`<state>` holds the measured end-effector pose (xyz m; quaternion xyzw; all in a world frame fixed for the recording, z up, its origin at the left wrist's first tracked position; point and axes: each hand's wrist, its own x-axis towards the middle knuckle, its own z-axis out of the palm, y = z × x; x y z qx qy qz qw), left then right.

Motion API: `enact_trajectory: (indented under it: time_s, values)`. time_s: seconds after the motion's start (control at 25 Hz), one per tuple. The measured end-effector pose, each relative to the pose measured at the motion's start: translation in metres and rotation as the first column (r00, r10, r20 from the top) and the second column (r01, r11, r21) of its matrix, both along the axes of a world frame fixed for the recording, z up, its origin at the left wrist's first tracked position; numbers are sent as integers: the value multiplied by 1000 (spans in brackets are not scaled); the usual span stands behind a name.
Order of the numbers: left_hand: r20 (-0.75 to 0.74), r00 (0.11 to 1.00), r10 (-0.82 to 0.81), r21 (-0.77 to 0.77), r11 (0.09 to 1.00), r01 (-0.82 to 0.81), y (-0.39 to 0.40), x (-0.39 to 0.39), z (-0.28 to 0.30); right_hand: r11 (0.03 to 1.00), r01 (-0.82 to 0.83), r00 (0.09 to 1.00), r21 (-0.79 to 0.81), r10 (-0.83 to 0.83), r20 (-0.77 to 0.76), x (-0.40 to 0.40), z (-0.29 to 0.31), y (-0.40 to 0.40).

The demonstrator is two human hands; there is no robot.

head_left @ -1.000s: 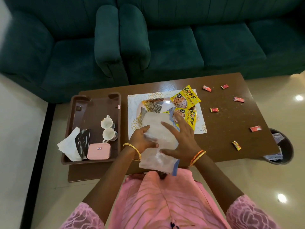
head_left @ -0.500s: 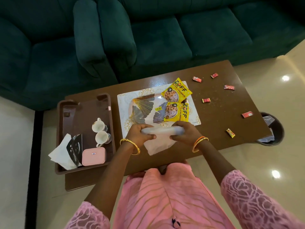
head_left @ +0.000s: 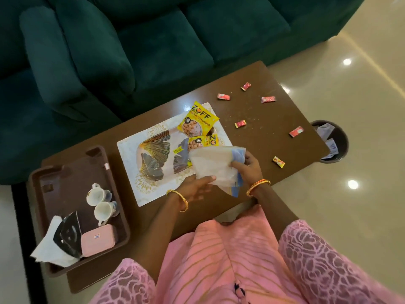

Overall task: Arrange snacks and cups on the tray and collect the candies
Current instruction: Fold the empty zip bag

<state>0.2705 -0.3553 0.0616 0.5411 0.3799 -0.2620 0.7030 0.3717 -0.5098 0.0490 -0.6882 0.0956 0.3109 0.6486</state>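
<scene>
Both hands hold a clear plastic bag with a blue strip (head_left: 213,166) over the near right corner of the white patterned tray (head_left: 131,163). My left hand (head_left: 196,186) grips its lower edge, my right hand (head_left: 246,166) its right side. Two yellow snack packets (head_left: 197,123) (head_left: 202,141) lie on the tray, the nearer one partly under the bag. Several wrapped candies lie scattered on the brown table to the right, among them a red one (head_left: 240,123) and a yellow one (head_left: 278,161). Two white cups (head_left: 97,195) (head_left: 105,212) lie in the brown tray (head_left: 37,194) at left.
The brown tray also holds white napkins (head_left: 47,246), a black patterned piece (head_left: 66,235) and a pink box (head_left: 98,240). A dark bin (head_left: 340,141) with papers stands past the table's right end. Green sofas (head_left: 153,40) line the far side.
The bag went from spread flat to bunched between both hands, and is now lifted and shifted right. My view has swung left and tilted.
</scene>
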Motion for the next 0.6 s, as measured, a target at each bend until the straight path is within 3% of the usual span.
enact_trajectory:
  time_s: [0.16,0.28,0.48,0.6]
  values:
    - [-36,997,75,-62,995,-78,-37,59,-13,999,24,984,46,-16,-177,55,-14,-53]
    - [-17,998,-58,-80,995,57,-80,121,-18,994,71,960,78,-47,-278,107,-24,-107]
    - [-127,982,-141,79,985,152,-161,230,-46,973,231,933,24,-214,-291,192,-45,-197]
    - [-124,986,-113,126,984,128,-210,283,-67,957,287,898,-39,-283,-338,234,-61,-239]
